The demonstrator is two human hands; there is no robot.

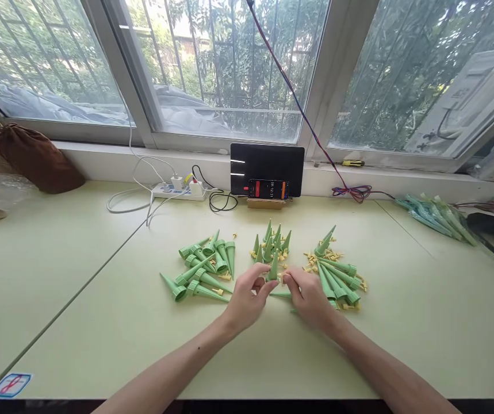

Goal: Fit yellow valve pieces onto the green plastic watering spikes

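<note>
Near the middle of the table, my left hand (pixel 247 296) is closed around the base of a green plastic cone spike (pixel 274 267), its tip pointing up. Just right of it, my right hand (pixel 311 294) is pinched, with a small yellow plug (pixel 282 278) partly showing at its fingertips. Behind the hands stands a group of upright green spikes (pixel 268 248) with yellow plugs among them. Loose green spikes lie in a left pile (pixel 206 264) and a right pile (pixel 339 279). Small yellow plugs (pixel 311 261) are scattered around the right pile.
A phone (pixel 268 189) showing a timer leans on a black tablet-like panel (pixel 267 161) by the window. A power strip (pixel 180 191) with cables lies left of them. Bagged green pieces (pixel 439 215) sit at the right, and a brown pouch (pixel 39 158) at the far left.
</note>
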